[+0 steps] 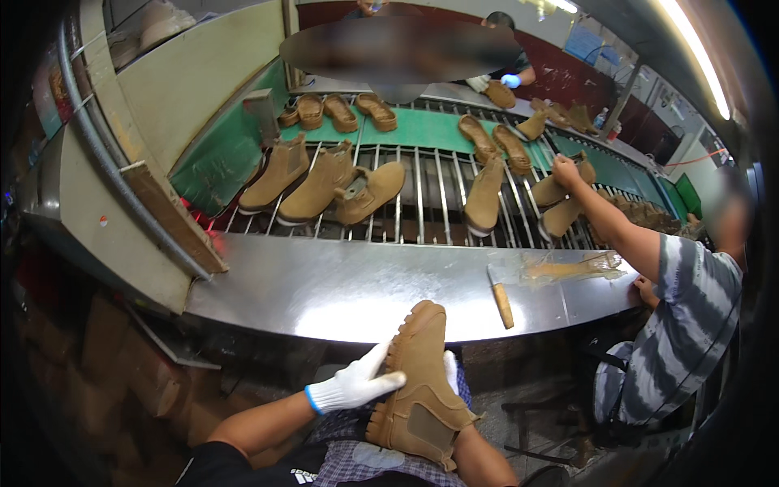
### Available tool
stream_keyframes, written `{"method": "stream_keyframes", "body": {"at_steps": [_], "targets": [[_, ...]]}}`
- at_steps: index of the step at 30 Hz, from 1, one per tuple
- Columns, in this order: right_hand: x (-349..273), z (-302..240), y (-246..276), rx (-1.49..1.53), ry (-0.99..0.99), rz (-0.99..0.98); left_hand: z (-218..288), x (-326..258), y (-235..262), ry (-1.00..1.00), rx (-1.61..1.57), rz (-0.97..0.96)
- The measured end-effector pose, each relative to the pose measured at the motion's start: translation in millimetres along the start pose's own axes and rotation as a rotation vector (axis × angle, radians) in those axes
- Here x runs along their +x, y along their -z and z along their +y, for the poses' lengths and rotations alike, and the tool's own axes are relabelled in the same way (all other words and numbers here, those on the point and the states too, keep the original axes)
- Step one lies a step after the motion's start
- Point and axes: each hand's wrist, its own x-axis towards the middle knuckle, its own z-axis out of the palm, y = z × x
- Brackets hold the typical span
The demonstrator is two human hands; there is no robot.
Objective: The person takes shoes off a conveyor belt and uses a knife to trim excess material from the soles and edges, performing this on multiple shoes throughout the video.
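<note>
A tan suede ankle boot (430,369) with elastic side panels and a thick lugged sole is held over my lap, toe pointing up and away. My left hand (357,381), in a white knit glove with a blue cuff, grips the sole's edge, thumb across the boot's side. My right hand (451,372) is mostly hidden behind the boot. Only a bit of its white glove shows past the boot's right edge, and its forearm passes behind the shaft. Beyond the boot, a knife (503,304) with a wooden handle lies on the metal ledge (349,284).
Past the ledge, a roller conveyor (430,203) carries several tan boots (316,185). Loose soles (377,112) lie on the green belt (430,128) behind. At right, a co-worker in a striped shirt (690,316) reaches over the rollers to a boot. Blue-gloved hands work across the line.
</note>
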Motion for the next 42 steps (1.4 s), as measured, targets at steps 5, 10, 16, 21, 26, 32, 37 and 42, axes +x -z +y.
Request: {"method": "stream_keyframes", "body": {"at_steps": [5,10,16,21,26,32,37,42], "targets": [[83,-56,39,0.087,0.194,-0.109,-28,13,44,-0.062,-0.254,0.212],[151,-218,-9,-0.367,0.665,0.239,7,15,92,-0.003,-0.277,0.364],[170,-301,12,-1.284,1.124,0.628,25,39,114,-0.094,0.074,0.467],[199,-361,107,-1.275,1.131,0.789,89,139,142,-0.292,0.416,0.406],[269,-444,146,-1.451,0.988,0.884,151,355,149,-0.558,1.041,0.404],[392,-540,157,-1.872,0.875,0.953,123,634,157,-0.354,1.382,0.26],[448,-577,193,-1.843,0.838,1.092,71,746,132,-0.327,1.175,0.131],[460,-593,228,-1.507,1.01,0.897,51,786,115,-0.417,1.257,0.109]]}}
